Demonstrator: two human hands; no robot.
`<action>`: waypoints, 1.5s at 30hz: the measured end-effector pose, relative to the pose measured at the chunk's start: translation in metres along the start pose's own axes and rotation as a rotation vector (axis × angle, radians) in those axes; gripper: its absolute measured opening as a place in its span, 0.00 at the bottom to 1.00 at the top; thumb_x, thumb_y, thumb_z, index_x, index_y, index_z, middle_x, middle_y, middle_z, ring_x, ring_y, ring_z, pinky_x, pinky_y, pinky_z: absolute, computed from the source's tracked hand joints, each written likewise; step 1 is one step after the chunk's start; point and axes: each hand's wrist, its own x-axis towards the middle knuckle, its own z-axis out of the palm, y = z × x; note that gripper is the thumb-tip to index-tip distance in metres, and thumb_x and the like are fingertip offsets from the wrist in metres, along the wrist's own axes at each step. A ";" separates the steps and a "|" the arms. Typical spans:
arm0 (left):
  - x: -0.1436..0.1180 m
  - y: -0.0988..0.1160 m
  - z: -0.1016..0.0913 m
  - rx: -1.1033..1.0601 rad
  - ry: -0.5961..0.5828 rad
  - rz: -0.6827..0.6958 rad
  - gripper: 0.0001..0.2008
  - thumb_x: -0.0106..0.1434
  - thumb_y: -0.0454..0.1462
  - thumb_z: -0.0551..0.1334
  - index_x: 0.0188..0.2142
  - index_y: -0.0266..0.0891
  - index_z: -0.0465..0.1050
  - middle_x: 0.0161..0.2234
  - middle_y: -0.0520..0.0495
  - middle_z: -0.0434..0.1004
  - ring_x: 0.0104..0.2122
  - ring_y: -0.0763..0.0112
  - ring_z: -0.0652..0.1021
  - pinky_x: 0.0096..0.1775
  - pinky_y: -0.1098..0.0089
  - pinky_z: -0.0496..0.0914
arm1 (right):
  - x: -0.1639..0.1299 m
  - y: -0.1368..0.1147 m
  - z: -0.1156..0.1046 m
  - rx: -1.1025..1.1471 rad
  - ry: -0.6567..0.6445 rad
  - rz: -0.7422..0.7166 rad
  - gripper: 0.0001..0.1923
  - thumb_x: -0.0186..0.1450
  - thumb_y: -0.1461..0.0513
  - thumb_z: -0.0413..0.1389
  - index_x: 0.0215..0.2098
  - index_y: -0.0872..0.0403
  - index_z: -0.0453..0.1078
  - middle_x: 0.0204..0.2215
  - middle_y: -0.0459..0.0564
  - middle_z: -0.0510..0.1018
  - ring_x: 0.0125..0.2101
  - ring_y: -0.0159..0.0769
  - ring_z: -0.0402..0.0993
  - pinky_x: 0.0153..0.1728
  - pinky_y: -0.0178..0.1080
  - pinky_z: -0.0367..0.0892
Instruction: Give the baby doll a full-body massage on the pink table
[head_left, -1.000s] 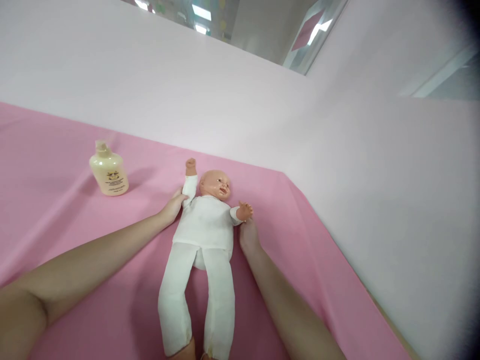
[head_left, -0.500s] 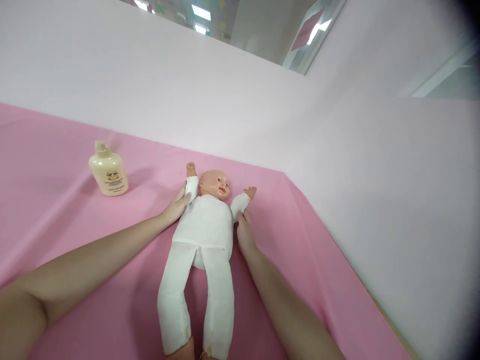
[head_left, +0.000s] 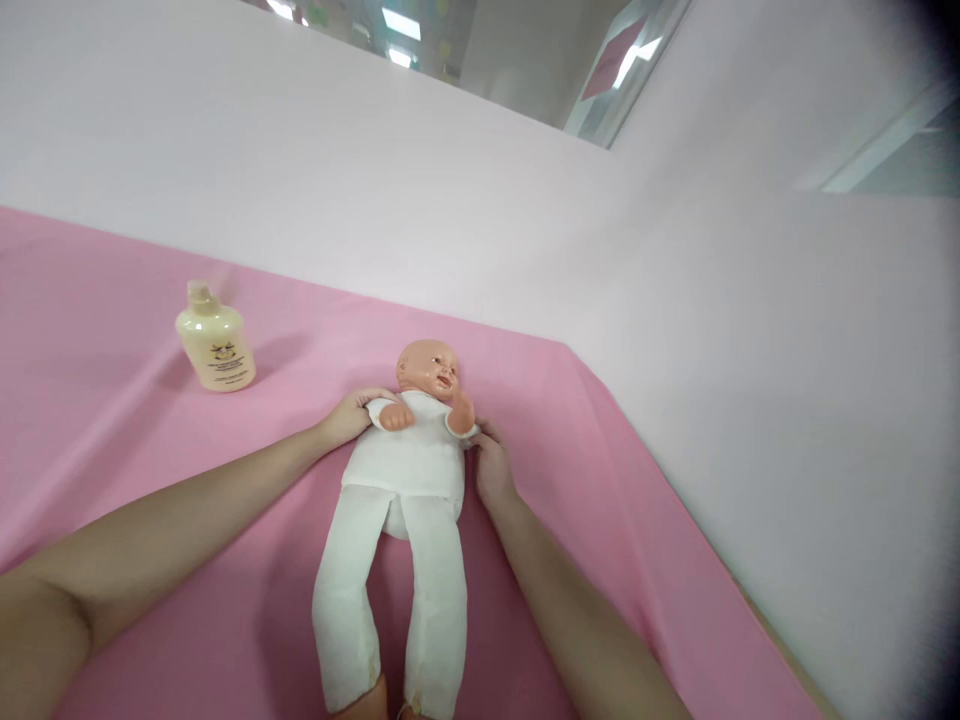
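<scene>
A baby doll (head_left: 409, 460) in a white suit lies on its back on the pink cloth (head_left: 112, 460), head away from me. My left hand (head_left: 351, 415) grips the doll's upper arm on the left side, and that arm is folded across the chest. On the other side my right hand (head_left: 491, 465) holds the doll's other arm, bent up toward its chin. Both doll hands rest on the chest area.
A cream lotion bottle (head_left: 215, 340) with a pump top stands on the cloth at the far left. A pale pink wall (head_left: 450, 210) rises behind and along the right. The cloth's right edge (head_left: 720, 590) runs diagonally by the wall.
Both doll arms, raised and spread outward before, have been folded inward onto its chest. My hands moved in with them, closer to the doll's torso.
</scene>
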 end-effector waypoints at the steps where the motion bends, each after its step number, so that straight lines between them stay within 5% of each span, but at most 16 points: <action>1: -0.001 0.001 0.000 0.061 -0.018 0.060 0.11 0.47 0.35 0.64 0.31 0.42 0.82 0.36 0.47 0.85 0.40 0.56 0.81 0.49 0.56 0.74 | 0.000 0.000 -0.001 0.028 0.007 0.028 0.12 0.51 0.59 0.54 0.31 0.50 0.75 0.35 0.46 0.84 0.37 0.41 0.77 0.43 0.44 0.72; 4: -0.003 0.002 0.000 0.140 -0.039 0.163 0.12 0.50 0.34 0.62 0.33 0.43 0.83 0.38 0.48 0.85 0.42 0.58 0.81 0.50 0.57 0.73 | 0.000 0.000 -0.001 0.111 0.028 0.092 0.08 0.47 0.60 0.54 0.26 0.50 0.73 0.35 0.47 0.83 0.33 0.40 0.76 0.36 0.42 0.72; 9: -0.006 0.002 0.001 0.094 -0.029 0.058 0.17 0.54 0.35 0.61 0.43 0.41 0.80 0.46 0.46 0.83 0.48 0.55 0.80 0.52 0.57 0.72 | -0.004 -0.008 0.005 0.185 0.047 0.099 0.10 0.49 0.61 0.55 0.29 0.50 0.74 0.28 0.44 0.80 0.29 0.36 0.74 0.31 0.37 0.69; 15: -0.002 -0.003 0.000 -0.017 0.049 -0.042 0.27 0.50 0.37 0.57 0.51 0.38 0.72 0.52 0.44 0.79 0.55 0.49 0.74 0.58 0.51 0.67 | -0.006 -0.013 0.009 0.179 0.008 0.047 0.10 0.53 0.61 0.55 0.34 0.50 0.72 0.28 0.42 0.79 0.32 0.35 0.73 0.36 0.37 0.69; 23: 0.002 -0.016 -0.001 0.211 0.137 0.008 0.33 0.68 0.46 0.53 0.70 0.40 0.50 0.70 0.41 0.57 0.72 0.53 0.50 0.71 0.52 0.42 | -0.008 -0.012 0.009 0.047 0.083 0.084 0.14 0.58 0.54 0.58 0.42 0.49 0.70 0.38 0.45 0.81 0.43 0.41 0.75 0.45 0.42 0.68; 27: 0.004 -0.022 -0.003 0.310 0.121 0.002 0.37 0.69 0.50 0.52 0.72 0.41 0.41 0.73 0.40 0.49 0.72 0.51 0.47 0.71 0.50 0.41 | -0.007 -0.005 0.005 0.004 0.114 0.088 0.15 0.60 0.52 0.58 0.43 0.48 0.72 0.40 0.45 0.81 0.46 0.42 0.74 0.49 0.43 0.66; 35: 0.004 -0.024 -0.004 0.253 0.130 0.015 0.33 0.68 0.44 0.55 0.70 0.42 0.50 0.70 0.42 0.57 0.72 0.52 0.49 0.71 0.50 0.40 | -0.006 -0.002 0.003 -0.051 0.099 0.075 0.14 0.61 0.54 0.58 0.44 0.48 0.73 0.42 0.46 0.82 0.47 0.43 0.74 0.49 0.44 0.68; 39: 0.004 -0.020 -0.004 0.141 0.179 0.061 0.32 0.60 0.36 0.56 0.65 0.40 0.58 0.62 0.42 0.69 0.65 0.53 0.64 0.67 0.52 0.57 | -0.005 -0.001 0.004 -0.012 0.066 0.021 0.11 0.57 0.58 0.59 0.39 0.48 0.74 0.37 0.44 0.81 0.41 0.41 0.74 0.44 0.42 0.68; 42: 0.000 -0.012 -0.002 0.058 0.259 0.076 0.27 0.54 0.33 0.57 0.55 0.41 0.67 0.50 0.44 0.78 0.51 0.57 0.76 0.55 0.56 0.70 | -0.003 0.003 0.002 0.057 0.059 0.008 0.08 0.52 0.61 0.58 0.32 0.48 0.74 0.30 0.42 0.80 0.36 0.39 0.73 0.41 0.41 0.67; 45: -0.008 -0.003 0.001 0.124 0.137 0.209 0.12 0.52 0.32 0.61 0.38 0.41 0.73 0.39 0.47 0.81 0.42 0.60 0.79 0.49 0.60 0.72 | -0.001 0.006 -0.001 0.117 -0.015 -0.033 0.06 0.49 0.62 0.59 0.27 0.49 0.75 0.34 0.45 0.82 0.39 0.40 0.74 0.45 0.42 0.67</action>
